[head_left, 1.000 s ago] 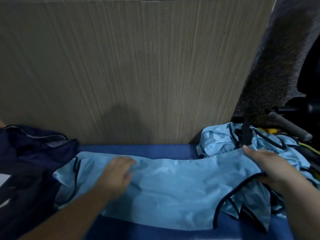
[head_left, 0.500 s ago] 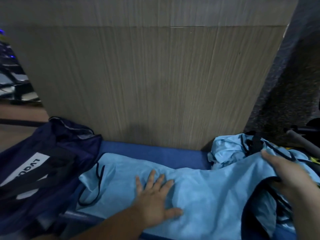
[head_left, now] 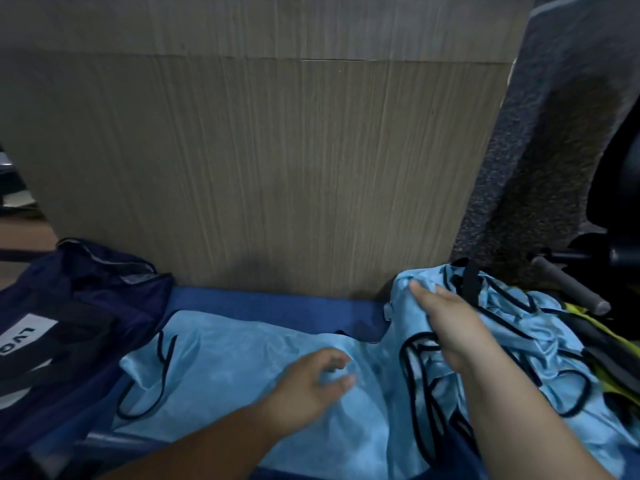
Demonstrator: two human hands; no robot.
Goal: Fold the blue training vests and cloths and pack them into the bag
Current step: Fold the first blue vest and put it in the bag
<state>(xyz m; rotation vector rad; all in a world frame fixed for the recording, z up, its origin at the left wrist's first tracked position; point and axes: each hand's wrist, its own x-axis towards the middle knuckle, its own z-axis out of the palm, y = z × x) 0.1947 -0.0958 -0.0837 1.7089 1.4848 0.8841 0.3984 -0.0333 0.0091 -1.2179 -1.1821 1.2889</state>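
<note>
A light blue vest [head_left: 221, 362] with black trim lies spread on the blue surface [head_left: 270, 306]. My left hand [head_left: 311, 382] is on its middle, with fingers and thumb curled and pinching the cloth. My right hand [head_left: 446, 327] holds the vest's right end, where the black-edged opening is, lifted against a crumpled pile of more blue vests [head_left: 526, 327]; its thumb is hidden. The dark navy bag [head_left: 76, 327] with a white label sits open at the left, touching the vest's left end.
A wood-grain panel [head_left: 259, 168] stands upright right behind the blue surface. At the right are a grey speckled wall [head_left: 540, 168], a grey bar handle [head_left: 568, 285] and something yellow [head_left: 595, 330] under the pile.
My left hand slid right along the vest and curled from flat into a pinch. My right hand moved up and left with the vest's end, toward the pile.
</note>
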